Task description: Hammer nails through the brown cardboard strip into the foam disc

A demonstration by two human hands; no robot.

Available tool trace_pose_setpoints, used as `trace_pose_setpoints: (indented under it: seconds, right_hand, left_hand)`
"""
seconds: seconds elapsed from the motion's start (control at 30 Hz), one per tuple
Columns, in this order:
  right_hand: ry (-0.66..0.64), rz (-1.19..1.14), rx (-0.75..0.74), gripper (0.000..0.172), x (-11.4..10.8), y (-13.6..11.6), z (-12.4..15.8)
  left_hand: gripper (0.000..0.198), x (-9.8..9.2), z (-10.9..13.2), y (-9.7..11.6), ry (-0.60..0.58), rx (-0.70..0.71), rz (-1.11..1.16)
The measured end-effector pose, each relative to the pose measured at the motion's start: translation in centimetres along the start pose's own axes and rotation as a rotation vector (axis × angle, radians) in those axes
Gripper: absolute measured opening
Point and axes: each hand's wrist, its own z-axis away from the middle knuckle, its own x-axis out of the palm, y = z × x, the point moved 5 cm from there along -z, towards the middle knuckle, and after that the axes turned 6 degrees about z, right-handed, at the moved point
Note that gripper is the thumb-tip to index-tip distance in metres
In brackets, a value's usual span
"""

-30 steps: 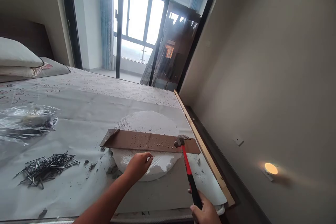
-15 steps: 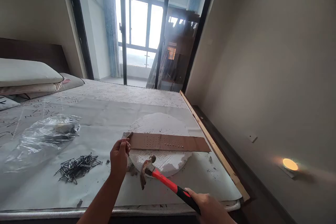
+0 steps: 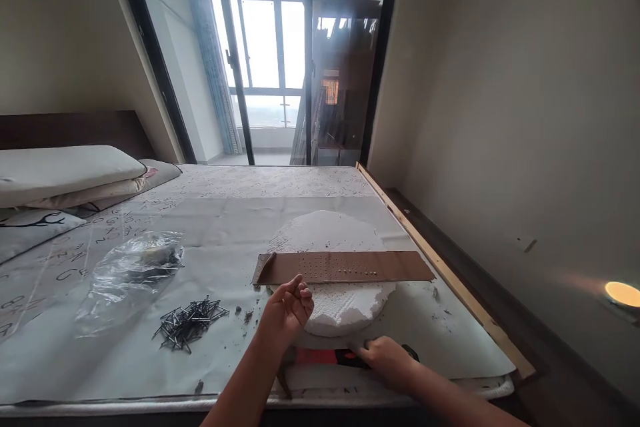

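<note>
My right hand (image 3: 387,359) is wrapped round the dark grip of a claw hammer (image 3: 317,356), which is low by the front edge of the bed. Its red handle points left and its head is partly behind my left forearm. My left hand (image 3: 290,307) hovers before the near edge of a brown cardboard strip (image 3: 385,265), fingers curled inward, nothing visible in them. Rows of small holes and a few pale nail heads mark the strip. Its left end is curled up. Under it lies a round white foam slab (image 3: 345,317).
A pile of loose nails (image 3: 190,323) lies left of my hands, with a clear plastic bag (image 3: 133,280) behind it. Dark crumbs dot the grey sheet (image 3: 240,227) on the mattress. A wooden rail (image 3: 450,277) runs along the right side. Pillows (image 3: 70,170) are at the far left.
My left hand has let go of the strip's left end and moved right and towards me. The hammer has come down to the bed's front edge. My view has turned left.
</note>
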Motion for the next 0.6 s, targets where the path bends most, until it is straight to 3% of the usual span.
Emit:
trace_pose_setpoints:
  seconds: [0.23,0.33,0.43,0.53,0.57,0.6]
  right_hand:
    - [0.005,-0.1,0.063,0.036,0.8,0.6,-0.2]
    - [0.011,-0.124,0.054,0.034,0.0,0.3,0.2]
    - [0.077,-0.23,0.084,0.019,-1.9,1.2,0.9]
    - [0.284,-0.771,0.367,0.016,-3.3,5.3,1.8]
    - [0.333,-1.054,0.556,0.014,-2.8,7.3,2.3]
    - [0.348,-1.138,0.67,0.02,-2.3,8.9,2.7]
  left_hand:
    - [0.007,-0.1,-0.4,-1.5,0.004,-0.096,0.011]
    - [0.006,0.0,-0.7,-1.8,0.02,-0.109,0.019]
    - [0.008,0.4,-0.7,-2.2,0.009,-0.117,0.018]
    - [0.013,1.3,0.0,-3.1,-0.027,-0.1,0.0]
    - [0.015,1.6,0.4,-3.4,-0.032,-0.087,-0.018]
    - [0.017,2.0,0.9,-3.9,-0.03,-0.077,-0.04]
